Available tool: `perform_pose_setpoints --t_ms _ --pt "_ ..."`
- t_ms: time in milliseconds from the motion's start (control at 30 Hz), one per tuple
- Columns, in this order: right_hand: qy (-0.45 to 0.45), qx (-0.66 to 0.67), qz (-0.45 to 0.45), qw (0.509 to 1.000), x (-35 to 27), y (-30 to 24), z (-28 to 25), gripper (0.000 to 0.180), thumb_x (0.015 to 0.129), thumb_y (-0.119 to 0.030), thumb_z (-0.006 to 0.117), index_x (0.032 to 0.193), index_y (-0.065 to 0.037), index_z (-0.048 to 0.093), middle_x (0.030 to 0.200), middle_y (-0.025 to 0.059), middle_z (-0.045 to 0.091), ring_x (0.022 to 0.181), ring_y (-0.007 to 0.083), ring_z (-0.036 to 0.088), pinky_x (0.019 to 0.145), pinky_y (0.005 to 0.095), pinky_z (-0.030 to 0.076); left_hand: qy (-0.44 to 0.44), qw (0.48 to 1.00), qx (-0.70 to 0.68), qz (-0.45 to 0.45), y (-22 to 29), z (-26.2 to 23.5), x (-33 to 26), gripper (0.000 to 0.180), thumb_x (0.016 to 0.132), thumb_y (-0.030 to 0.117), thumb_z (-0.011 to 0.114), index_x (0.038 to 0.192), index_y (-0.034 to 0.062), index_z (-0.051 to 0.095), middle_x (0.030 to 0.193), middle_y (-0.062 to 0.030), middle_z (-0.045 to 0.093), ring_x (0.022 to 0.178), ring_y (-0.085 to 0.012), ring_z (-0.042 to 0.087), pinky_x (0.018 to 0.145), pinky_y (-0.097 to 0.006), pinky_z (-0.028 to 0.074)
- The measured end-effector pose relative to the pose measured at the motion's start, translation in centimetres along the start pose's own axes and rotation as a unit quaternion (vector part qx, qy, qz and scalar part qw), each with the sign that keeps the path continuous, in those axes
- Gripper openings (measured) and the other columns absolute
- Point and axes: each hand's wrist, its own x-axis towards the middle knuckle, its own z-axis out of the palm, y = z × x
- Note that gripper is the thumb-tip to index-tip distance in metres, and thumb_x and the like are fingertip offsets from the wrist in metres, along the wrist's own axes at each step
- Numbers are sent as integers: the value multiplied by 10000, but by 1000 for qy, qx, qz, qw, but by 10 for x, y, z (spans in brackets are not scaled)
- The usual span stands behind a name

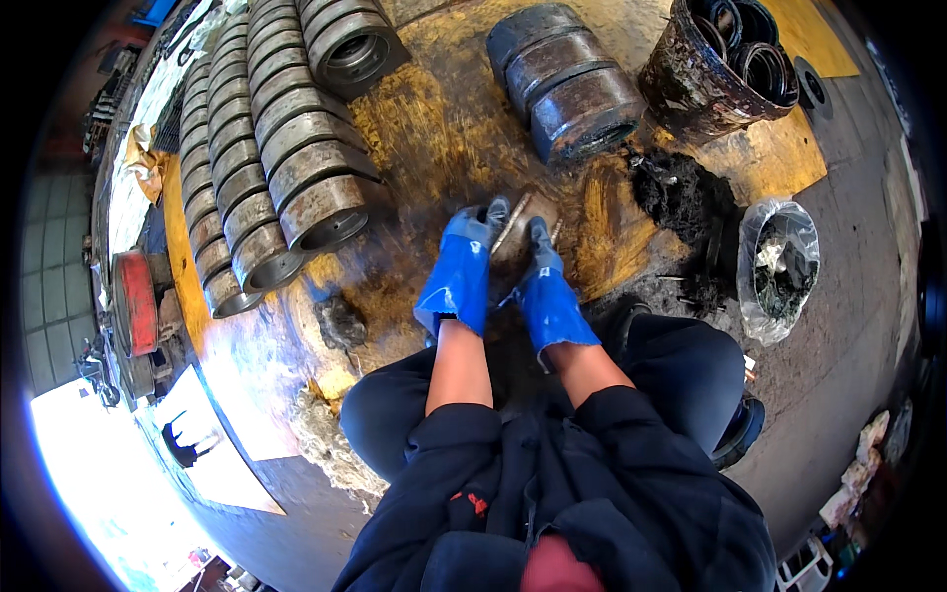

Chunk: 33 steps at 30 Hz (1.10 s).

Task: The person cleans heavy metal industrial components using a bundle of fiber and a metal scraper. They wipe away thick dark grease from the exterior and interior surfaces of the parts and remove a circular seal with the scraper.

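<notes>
Both my hands wear long blue rubber gloves with greasy, darkened fingers. Between them is a short brownish metal ring (526, 212) with a pale edge, tilted above the oil-stained yellow board. My left hand (468, 252) closes on its left side, and my right hand (544, 274) grips its right side. The gloves hide part of the ring. Just beyond it lies a dark row of joined steel rings (582, 97), wet-looking with oil. To the left, long rows of similar steel rings (314, 178) lie on their sides, pressed end to end.
A grimy bucket (681, 87) holding black rings stands at the far right. Near it are black greasy rags (681, 192) and a clear plastic bag (807, 268) of dirty waste. A dark wad (339, 323) and pale fibre waste (333, 444) lie left of my knees.
</notes>
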Motion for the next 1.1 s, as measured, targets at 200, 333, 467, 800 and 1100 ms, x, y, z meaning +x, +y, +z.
perform_pose_setpoints --t_ms 200,333,467,800,1100 --pt "-189 177 101 960 13 33 28 719 753 -584 673 1220 -50 555 1232 164 581 1095 405 531 1009 559 369 35 980 188 62 27 -40 14 564 852 573 521 977 51 691 970 -218 652 983 -393 598 864 -439 474" --pt "-240 245 115 932 21 67 45 716 790 -564 649 1278 -57 514 1262 161 561 1106 373 536 1015 514 386 54 946 319 34 21 -60 17 611 890 572 445 943 14 688 926 -266 637 936 -412 607 825 -448 477" --pt "-215 173 7 961 46 70 76 627 841 -479 640 1276 -46 512 1247 142 578 1099 348 554 984 514 416 7 972 235 21 18 -67 77 617 915 548 423 1044 -15 637 993 -283 621 973 -410 592 841 -434 472" --pt "-308 -293 67 903 45 -19 70 415 886 -392 627 1172 -97 572 1049 99 669 905 201 655 772 354 541 216 965 146 12 -12 -113 69 507 890 454 490 1063 6 652 998 -227 655 942 -408 617 813 -434 485" --pt "-22 -749 -276 602 86 -56 43 420 918 -359 558 1216 -64 534 1113 178 627 1027 316 609 884 445 488 7 982 -184 41 -158 -19 -61 332 941 124 419 1262 72 487 1102 -143 630 937 -258 639 734 -300 512"
